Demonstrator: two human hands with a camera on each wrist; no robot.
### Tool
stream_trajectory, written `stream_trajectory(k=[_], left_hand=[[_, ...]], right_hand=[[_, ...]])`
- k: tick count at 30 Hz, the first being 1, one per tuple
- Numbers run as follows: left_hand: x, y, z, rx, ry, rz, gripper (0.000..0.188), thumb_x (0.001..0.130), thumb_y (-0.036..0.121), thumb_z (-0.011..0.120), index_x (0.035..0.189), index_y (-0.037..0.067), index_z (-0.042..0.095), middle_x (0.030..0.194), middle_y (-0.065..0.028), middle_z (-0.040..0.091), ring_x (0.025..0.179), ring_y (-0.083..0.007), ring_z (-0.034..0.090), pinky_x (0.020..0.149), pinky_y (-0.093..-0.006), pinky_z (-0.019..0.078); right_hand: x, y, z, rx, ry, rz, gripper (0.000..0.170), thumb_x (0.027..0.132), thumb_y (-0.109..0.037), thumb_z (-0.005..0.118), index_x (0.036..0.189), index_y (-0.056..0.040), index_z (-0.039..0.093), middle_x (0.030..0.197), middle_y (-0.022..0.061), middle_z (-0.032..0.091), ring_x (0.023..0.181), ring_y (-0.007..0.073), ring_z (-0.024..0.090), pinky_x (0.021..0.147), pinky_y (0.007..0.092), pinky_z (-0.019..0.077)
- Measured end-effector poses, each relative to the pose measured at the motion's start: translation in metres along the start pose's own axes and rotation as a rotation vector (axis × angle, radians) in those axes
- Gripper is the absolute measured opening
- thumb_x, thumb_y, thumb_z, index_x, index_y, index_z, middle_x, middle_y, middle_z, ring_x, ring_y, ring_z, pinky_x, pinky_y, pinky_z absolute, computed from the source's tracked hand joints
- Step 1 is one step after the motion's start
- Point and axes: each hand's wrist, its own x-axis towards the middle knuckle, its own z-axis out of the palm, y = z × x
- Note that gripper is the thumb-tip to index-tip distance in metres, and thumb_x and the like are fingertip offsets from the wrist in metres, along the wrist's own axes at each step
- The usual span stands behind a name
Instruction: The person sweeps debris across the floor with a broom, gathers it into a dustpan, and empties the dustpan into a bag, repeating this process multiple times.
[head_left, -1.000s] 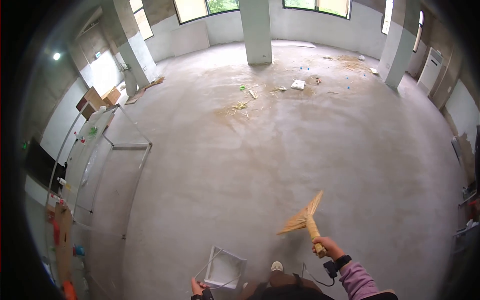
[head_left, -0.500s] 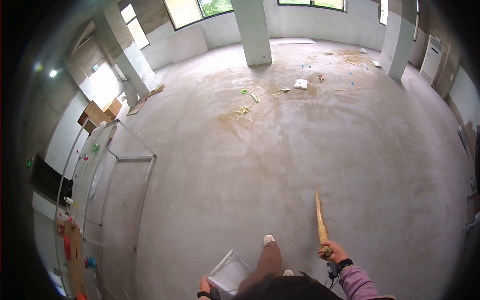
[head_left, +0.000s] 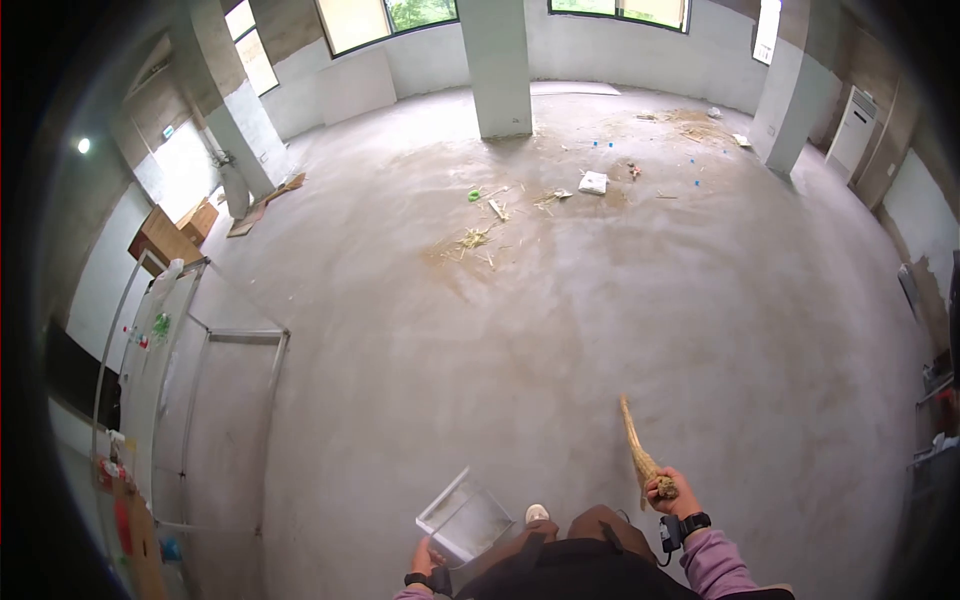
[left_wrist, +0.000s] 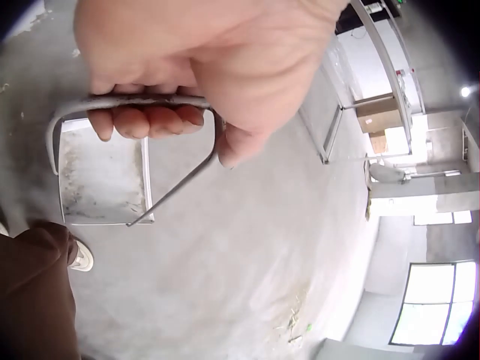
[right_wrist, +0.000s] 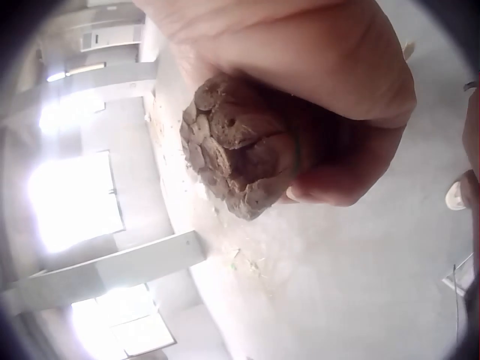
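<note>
My left hand (head_left: 428, 558) grips the thin wire handle (left_wrist: 150, 100) of a metal dustpan (head_left: 468, 518), its fingers curled round the wire in the left wrist view. The dustpan hangs below that hand, beside my legs, with dirt marks along its pan. In my right hand (head_left: 678, 490) is a straw hand broom (head_left: 637, 450), gripped round its handle, the head pointing forward and seen nearly edge-on. The right wrist view shows the rough, cut handle end (right_wrist: 240, 150) poking out of the fist; the broom's head is hidden there.
Loose straw (head_left: 473, 240) lies on the concrete floor ahead, with a white packet (head_left: 592, 183) farther off. A metal frame (head_left: 245, 337) stands at the left beside a cluttered table. A square pillar (head_left: 500, 80) rises at the back, another (head_left: 790, 110) at the right.
The broom has turned from showing its spread fan to nearly edge-on. My left hand and the dustpan have shifted rightward and up in the head view. My legs have moved in a step.
</note>
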Motion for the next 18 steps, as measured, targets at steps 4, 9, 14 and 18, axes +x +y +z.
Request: stream_trajectory(k=[4, 9, 14, 18], left_hand=[[0.024, 0.027, 0.044, 0.047, 0.007, 0.044, 0.035, 0.078, 0.041, 0.061, 0.07, 0.008, 0.049, 0.051, -0.0049, 0.041, 0.045, -0.0204, 0.046, 0.043, -0.037, 0.0434], [0.03, 0.068, 0.101, 0.137, 0.014, 0.074, 0.039, 0.078, 0.041, 0.062, 0.065, 0.007, 0.047, 0.052, -0.0072, 0.043, 0.045, -0.0211, 0.045, 0.042, -0.0364, 0.0425], [0.062, 0.1, 0.154, 0.229, 0.061, 0.068, 0.032, 0.077, 0.038, 0.062, 0.066, 0.013, 0.046, 0.049, -0.0056, 0.04, 0.042, -0.0232, 0.044, 0.042, -0.0417, 0.0423], [0.057, 0.117, 0.202, 0.143, 0.202, 0.015, 0.034, 0.077, 0.038, 0.061, 0.065, 0.012, 0.044, 0.051, -0.0057, 0.04, 0.044, -0.0235, 0.045, 0.042, -0.0411, 0.0419]], right_hand=[[0.008, -0.023, 0.031, -0.024, -0.015, -0.013, 0.021, 0.075, -0.011, 0.053, 0.089, -0.0059, 0.04, 0.068, 0.0042, 0.045, 0.055, 0.0138, 0.049, 0.046, 0.0261, 0.0399], [0.036, -0.063, 0.077, -0.077, -0.066, -0.007, 0.025, 0.073, -0.013, 0.053, 0.093, -0.0025, 0.041, 0.07, 0.0038, 0.045, 0.057, 0.0121, 0.049, 0.048, 0.0245, 0.0399], [0.087, -0.133, 0.141, -0.025, -0.091, 0.083, 0.022, 0.074, -0.013, 0.051, 0.09, -0.0021, 0.04, 0.07, 0.0038, 0.046, 0.058, 0.0124, 0.049, 0.049, 0.0247, 0.0401], [0.109, -0.19, 0.193, -0.029, -0.136, 0.139, 0.02, 0.075, -0.014, 0.05, 0.089, -0.0025, 0.041, 0.068, 0.0033, 0.046, 0.057, 0.0121, 0.049, 0.048, 0.0245, 0.0402]])
